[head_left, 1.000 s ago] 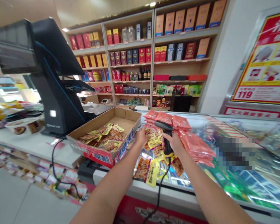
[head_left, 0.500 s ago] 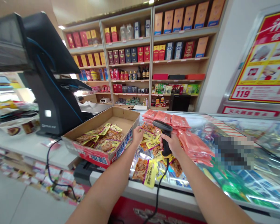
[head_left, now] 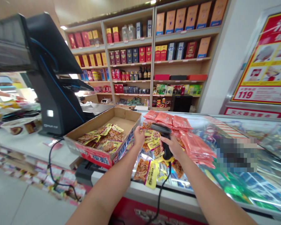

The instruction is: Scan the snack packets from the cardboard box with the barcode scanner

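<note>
a: scanner (head_left: 158, 127), where?
b: center frame, clamped in the right hand (head_left: 173, 147), nose tipped down over snack packets (head_left: 145, 170) on the glass case (head_left: 189, 197).
a: and the left hand (head_left: 139, 137)?
b: fingers bunched at the packets' edge; grip unclear.

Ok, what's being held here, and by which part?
Right hand grips a black corded barcode scanner by its handle; whether the left hand holds anything is unclear.
</note>
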Tool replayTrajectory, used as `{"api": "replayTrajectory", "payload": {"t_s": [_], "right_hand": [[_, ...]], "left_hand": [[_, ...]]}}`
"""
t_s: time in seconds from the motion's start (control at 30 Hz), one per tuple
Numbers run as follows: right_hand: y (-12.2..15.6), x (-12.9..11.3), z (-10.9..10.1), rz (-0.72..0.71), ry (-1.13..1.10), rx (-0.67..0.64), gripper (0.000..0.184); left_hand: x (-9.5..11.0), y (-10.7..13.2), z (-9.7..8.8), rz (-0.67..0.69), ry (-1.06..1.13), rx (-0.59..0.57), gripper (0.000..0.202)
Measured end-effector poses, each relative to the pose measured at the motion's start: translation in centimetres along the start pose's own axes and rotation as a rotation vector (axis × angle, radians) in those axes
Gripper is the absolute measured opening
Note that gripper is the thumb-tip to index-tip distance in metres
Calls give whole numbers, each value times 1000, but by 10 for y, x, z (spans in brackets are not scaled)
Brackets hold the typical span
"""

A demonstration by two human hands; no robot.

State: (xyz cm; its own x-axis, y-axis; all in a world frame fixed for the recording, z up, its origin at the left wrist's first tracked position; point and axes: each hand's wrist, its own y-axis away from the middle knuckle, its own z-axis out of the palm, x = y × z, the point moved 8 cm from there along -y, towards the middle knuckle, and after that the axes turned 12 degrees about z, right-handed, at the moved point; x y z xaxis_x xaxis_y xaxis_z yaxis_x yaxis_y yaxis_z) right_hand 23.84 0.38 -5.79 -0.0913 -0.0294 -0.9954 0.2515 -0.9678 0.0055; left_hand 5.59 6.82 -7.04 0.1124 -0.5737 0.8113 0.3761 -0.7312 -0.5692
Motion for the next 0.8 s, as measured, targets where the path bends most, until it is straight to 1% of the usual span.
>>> {"api": "replayTrajectory", "payload": {"t_s": [0.13, 0.3, 0.43, 0.5, 0.57, 0.67, 0.73, 0.8], "right_hand": [[0, -1, 2, -6, 10, -21, 27], [0, -1, 3, 2, 19, -25, 28], [2, -3, 3, -12, 47, -1, 30], [3, -3, 3, -26, 64, 12, 30], [4, -4, 4, -33, 69, 15, 30], [5, -10, 7, -35, 32, 17, 29], [6, -20, 13, -50, 7, 5, 29], [9, -33, 23, -72, 15, -24, 30]], "left_hand": [[1, -1, -1, 41, -34, 3, 17], [-1, -1, -1, 56, -34, 0, 17], [-4, 2, 0, 25, 21, 13, 15], [-3, 5, 1, 13, 10, 13, 14], [3, 6, 0, 31, -51, 13, 14], [21, 5, -5, 75, -130, 33, 14], [37, 1, -12, 89, -142, 70, 12], [55, -7, -23, 98, -110, 121, 10]]}}
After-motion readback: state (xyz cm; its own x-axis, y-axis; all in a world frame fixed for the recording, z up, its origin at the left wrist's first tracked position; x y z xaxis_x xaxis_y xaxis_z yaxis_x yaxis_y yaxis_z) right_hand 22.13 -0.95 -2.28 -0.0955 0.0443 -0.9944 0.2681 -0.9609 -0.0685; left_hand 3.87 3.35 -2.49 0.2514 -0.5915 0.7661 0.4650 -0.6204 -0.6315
